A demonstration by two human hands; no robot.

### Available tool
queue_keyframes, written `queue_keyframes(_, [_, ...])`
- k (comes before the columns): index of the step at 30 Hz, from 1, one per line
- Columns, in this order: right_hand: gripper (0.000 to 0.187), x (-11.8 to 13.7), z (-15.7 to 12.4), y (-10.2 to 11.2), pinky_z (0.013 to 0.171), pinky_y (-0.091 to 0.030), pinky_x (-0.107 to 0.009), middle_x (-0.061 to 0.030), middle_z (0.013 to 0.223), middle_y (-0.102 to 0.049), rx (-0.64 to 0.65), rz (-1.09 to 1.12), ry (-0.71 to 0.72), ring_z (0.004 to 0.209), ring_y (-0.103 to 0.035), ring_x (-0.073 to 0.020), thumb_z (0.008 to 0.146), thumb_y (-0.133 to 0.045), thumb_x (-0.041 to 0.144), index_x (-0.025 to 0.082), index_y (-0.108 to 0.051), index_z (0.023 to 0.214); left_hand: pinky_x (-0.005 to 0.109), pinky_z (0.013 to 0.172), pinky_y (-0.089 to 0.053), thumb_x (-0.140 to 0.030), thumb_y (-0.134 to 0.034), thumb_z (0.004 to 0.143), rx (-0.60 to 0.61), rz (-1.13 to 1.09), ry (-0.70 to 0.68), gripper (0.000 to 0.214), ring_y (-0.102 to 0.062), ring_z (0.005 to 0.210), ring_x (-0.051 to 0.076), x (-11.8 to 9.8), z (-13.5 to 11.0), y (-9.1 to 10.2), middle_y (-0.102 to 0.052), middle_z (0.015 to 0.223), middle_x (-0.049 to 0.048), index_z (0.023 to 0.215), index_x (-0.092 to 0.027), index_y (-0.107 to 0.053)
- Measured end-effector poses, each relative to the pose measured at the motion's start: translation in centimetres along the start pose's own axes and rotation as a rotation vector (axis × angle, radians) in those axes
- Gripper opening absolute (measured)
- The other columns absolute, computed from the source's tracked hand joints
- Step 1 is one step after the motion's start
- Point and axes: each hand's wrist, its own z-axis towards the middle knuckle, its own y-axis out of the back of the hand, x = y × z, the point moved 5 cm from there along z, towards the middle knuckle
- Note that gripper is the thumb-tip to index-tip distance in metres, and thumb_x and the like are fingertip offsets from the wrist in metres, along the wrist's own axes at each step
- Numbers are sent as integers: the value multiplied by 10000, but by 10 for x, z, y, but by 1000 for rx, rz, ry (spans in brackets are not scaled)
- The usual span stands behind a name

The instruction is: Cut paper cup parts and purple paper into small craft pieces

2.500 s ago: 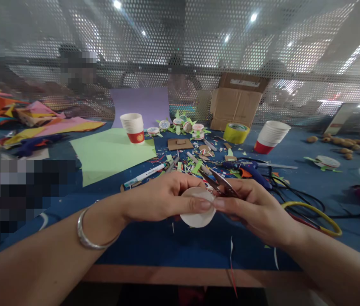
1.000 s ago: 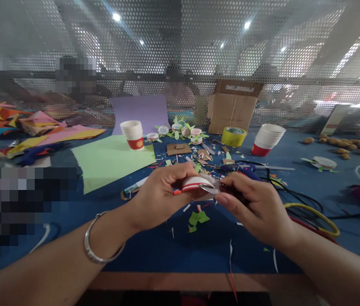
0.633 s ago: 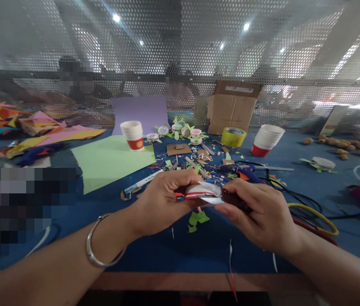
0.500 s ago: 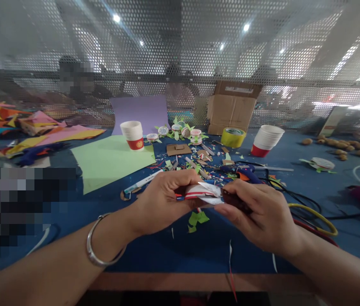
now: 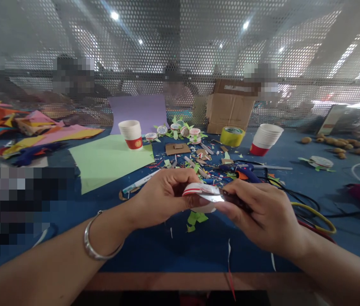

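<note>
My left hand [image 5: 163, 193] is closed around a white paper cup piece [image 5: 195, 188] with a red stripe, gripping it between thumb and fingers. My right hand [image 5: 259, 208] is wrapped round dark-handled scissors [image 5: 212, 197]. Their shiny blade lies against the cup piece's edge, and the fingers cover most of the handles. Just below the hands, green paper scraps [image 5: 195, 219] rest on the blue table.
Stacked paper cups [image 5: 131, 135] stand on green paper [image 5: 103, 159]; another cup stack [image 5: 266, 139] is at right. Behind my hands are yellow tape [image 5: 232, 137], a blue glue gun [image 5: 245, 170], small paper turtles [image 5: 195, 135] and a cardboard box [image 5: 229, 110]. Walnut-like pieces [image 5: 339, 144] lie far right.
The scissors' blades have moved along the cup piece, and only one blade now shows plainly. The cup piece has turned in my left hand, with a white part now hanging below it.
</note>
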Motion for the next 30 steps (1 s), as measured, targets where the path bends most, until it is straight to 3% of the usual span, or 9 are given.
queue_keyframes(7, [311, -3, -2, -1, 530, -295, -216, 40, 575, -469, 13, -10, -17, 510, -395, -61, 1018, -532, 333, 171, -534, 752, 211, 612, -435, -331, -789, 811, 14, -10, 29, 262, -513, 666, 96, -3, -2, -3, -560, 714, -12, 761, -132, -626])
queue_keyframes(14, [271, -9, 2, 0, 504, -325, -178, 42, 595, -500, -53, 15, -76, 496, -415, -49, 998, -563, 375, 170, -557, 821, 205, 641, -454, -333, -782, 821, -11, -11, 21, 224, -552, 710, 102, -7, -1, 4, -581, 764, -11, 852, -142, -671])
queue_keyframes(21, [266, -14, 1, -3, 479, -317, -156, 54, 596, -497, -37, 46, -138, 481, -389, -35, 987, -578, 387, 162, -567, 847, 175, 625, -492, -331, -773, 838, -50, -72, 27, 217, -604, 686, 84, -4, 2, 8, -643, 763, -14, 871, -151, -657])
queue_keyframes(25, [302, -19, 0, -4, 488, -320, -159, 52, 600, -510, -34, 54, -225, 493, -402, -34, 986, -576, 417, 160, -586, 828, 179, 526, -514, -384, -742, 859, -116, -88, 99, 256, -637, 634, 108, -1, 1, 11, -696, 762, 11, 952, -160, -662])
queue_keyframes(30, [375, -23, 1, -5, 481, -302, -181, 51, 565, -484, -6, 21, -289, 487, -398, -37, 1001, -540, 451, 159, -610, 775, 139, 384, -430, -336, -729, 854, -239, 14, 139, 243, -575, 520, 79, -3, -3, 17, -657, 723, -10, 1022, -168, -678])
